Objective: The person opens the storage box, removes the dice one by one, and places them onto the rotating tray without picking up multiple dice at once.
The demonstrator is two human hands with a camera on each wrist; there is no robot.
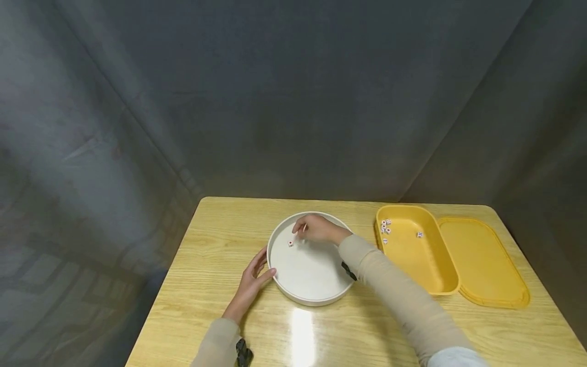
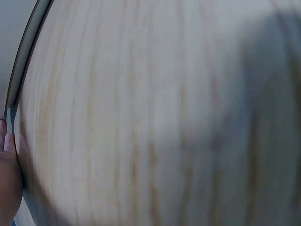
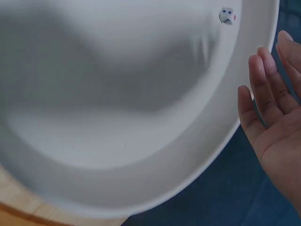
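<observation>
A round white tray (image 1: 321,295) stands at the table's middle, and one small white die (image 1: 291,243) lies in its far left part. My right hand (image 1: 306,228) hovers over the tray just right of that die. In the right wrist view its fingers (image 3: 263,89) are straight, the palm holds nothing, and the die (image 3: 227,15) lies on the tray floor (image 3: 117,94). My left hand (image 1: 258,272) rests against the tray's left rim with thumb and straight fingers. The left wrist view is blurred: wood grain and a sliver of the hand (image 2: 7,174).
A yellow oblong box (image 1: 447,285) stands right of the tray with several dice (image 1: 385,228) at its far end. Its yellow lid (image 1: 490,265) lies beside it near the table's right edge. Grey cloth hangs behind the wooden table (image 1: 211,255).
</observation>
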